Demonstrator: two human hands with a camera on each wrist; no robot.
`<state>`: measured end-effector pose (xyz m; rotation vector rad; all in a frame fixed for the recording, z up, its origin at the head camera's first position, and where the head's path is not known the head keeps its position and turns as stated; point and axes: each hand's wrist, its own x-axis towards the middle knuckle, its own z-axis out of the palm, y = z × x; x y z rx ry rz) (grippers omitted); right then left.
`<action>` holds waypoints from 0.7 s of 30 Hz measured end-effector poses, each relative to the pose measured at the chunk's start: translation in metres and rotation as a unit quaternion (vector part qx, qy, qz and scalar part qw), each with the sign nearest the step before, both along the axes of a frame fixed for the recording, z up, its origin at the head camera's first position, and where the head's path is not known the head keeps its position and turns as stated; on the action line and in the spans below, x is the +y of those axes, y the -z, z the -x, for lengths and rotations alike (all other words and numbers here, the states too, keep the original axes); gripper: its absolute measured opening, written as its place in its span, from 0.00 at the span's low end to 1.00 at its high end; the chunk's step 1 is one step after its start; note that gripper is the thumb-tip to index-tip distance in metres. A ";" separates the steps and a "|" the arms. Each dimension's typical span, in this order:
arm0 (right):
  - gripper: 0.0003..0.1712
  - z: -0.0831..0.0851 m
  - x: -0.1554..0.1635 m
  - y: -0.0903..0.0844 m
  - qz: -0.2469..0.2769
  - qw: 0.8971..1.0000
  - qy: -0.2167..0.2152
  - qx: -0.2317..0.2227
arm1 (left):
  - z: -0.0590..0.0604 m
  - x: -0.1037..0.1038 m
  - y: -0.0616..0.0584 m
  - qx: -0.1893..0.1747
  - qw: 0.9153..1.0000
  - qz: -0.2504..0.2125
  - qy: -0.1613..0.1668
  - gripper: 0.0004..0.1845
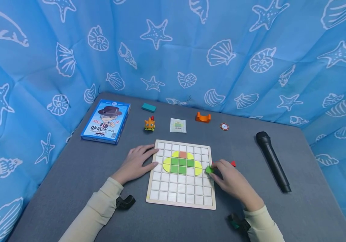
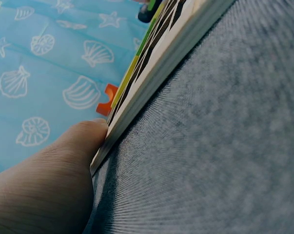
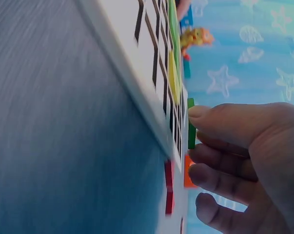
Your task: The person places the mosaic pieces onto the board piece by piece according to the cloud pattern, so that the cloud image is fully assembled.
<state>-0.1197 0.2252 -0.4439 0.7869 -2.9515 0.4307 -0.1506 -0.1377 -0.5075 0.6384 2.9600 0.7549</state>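
Head view: grid board (image 1: 181, 198) lies flat on the grey desk (image 1: 70, 168). Left hand (image 1: 136, 162) rests spread, fingers straight, on the board's left edge. Right hand (image 1: 230, 179) pinches a green tile (image 1: 209, 169) at the board's right edge, beside the yellow-and-green pattern. Red piece (image 1: 233, 163) just behind that hand; microphone (image 1: 272, 160) well apart to the right.

Left wrist view: thumb touches the board's rim (image 2: 151, 80).

Right wrist view: thumb and fingers grip the green tile (image 3: 191, 124), touching the board (image 3: 132, 73).

Mic (image 1: 273, 161) rt of board (image 1: 181, 198) (near side free)
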 end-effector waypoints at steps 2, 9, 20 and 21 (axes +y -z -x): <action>0.16 0.001 -0.008 0.000 -0.001 1.000 -0.018 0.007 | 0.000 0.000 0.000 0.001 1.000 0.000 0.000 0.32; 0.16 0.006 -0.032 0.000 -0.004 0.998 -0.065 0.021 | 0.000 0.001 0.000 -0.003 1.000 0.002 -0.002 0.32; 0.17 0.005 -0.051 0.009 -0.036 0.995 -0.092 0.033 | 0.000 0.000 0.000 -0.003 1.000 0.003 -0.001 0.32; 0.17 0.005 -0.051 0.010 -0.034 0.994 -0.094 0.037 | 0.000 0.000 0.000 -0.002 1.000 0.004 -0.001 0.32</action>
